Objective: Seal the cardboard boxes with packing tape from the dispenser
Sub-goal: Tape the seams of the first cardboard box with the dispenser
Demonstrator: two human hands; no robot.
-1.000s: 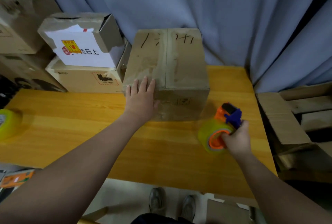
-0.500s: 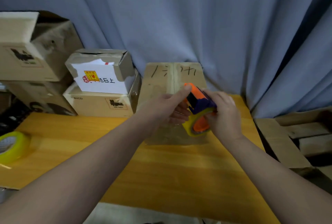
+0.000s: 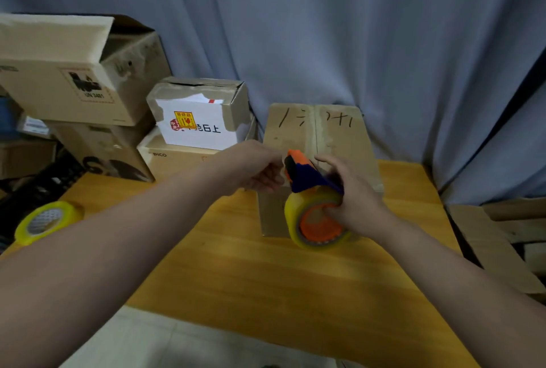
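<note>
The person's right hand (image 3: 354, 199) grasps the tape dispenser (image 3: 313, 225). Its fingers (image 3: 328, 160) curl over the blue handle from above, and the thumb side presses into the orange hub of the yellowish roll. The dispenser hangs tilted in the air, its orange nose pointing up and away, straight toward the fingertips of the other hand.

The left hand (image 3: 254, 166) is right at that nose, with its fingers (image 3: 271, 175) curled inward. From here I cannot tell whether they pinch the loose end of the tape or only touch the nose. The tape itself is too clear to make out.

Just beyond both sets of fingers stands the cardboard box (image 3: 339, 137), upright on the wooden table (image 3: 236, 264). Its top flaps are folded shut along a middle seam, with black pen marks scrawled on either side. The dispenser's roll hangs in front of the box's near face, below the right fingers.

Well off to the left of the left fingers, a spare roll of tape (image 3: 44, 223) lies near the table's edge. Behind it, more boxes are stacked, and one has a white label (image 3: 198, 128) on its side. A blue curtain (image 3: 325, 27) hangs behind everything. To the right of the right hand, flat cardboard pieces (image 3: 496, 243) lean beside the table.
</note>
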